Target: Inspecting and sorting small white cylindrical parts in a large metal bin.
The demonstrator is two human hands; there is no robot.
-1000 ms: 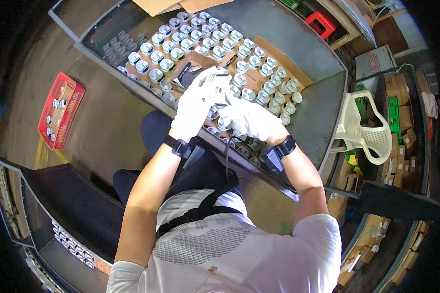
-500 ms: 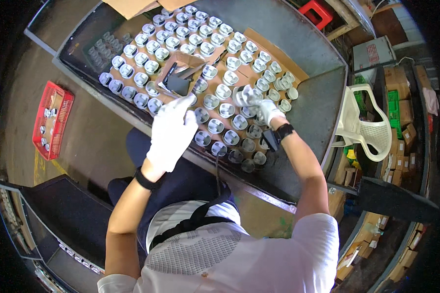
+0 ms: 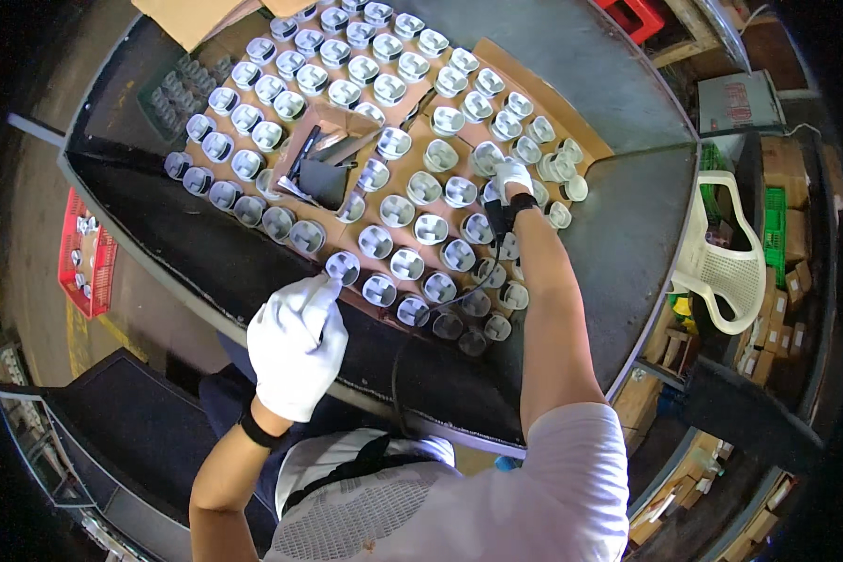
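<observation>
Many silvery pistons, each with a dark side band, stand in rows on cardboard (image 3: 459, 309) in a large metal bin. My right hand (image 3: 512, 176), in a white glove, is among the right-hand rows, its fingers closed at the side of a piston (image 3: 488, 157); its fingertips are partly hidden. Nearer to me, my left hand (image 3: 298, 345), also gloved, hovers at the bin's front edge. Its index finger stretches toward a front-row piston (image 3: 344, 268), the other fingers loosely bent, and nothing shows in it. A black device (image 3: 499, 217) with a cable hangs at my right wrist.
An open cardboard box (image 3: 347, 126) holding dark items sits amid the pistons. The bin's metal rim (image 3: 159, 272) curves in front of me. Beyond it are a red crate (image 3: 100, 290) at left, a white plastic chair (image 3: 731, 258) and shelves with boxes (image 3: 782, 187) at right.
My left hand has drawn back toward me and down to the bin's front edge. My right hand has shifted farther away and right, with the piston at its fingers. The view has shifted.
</observation>
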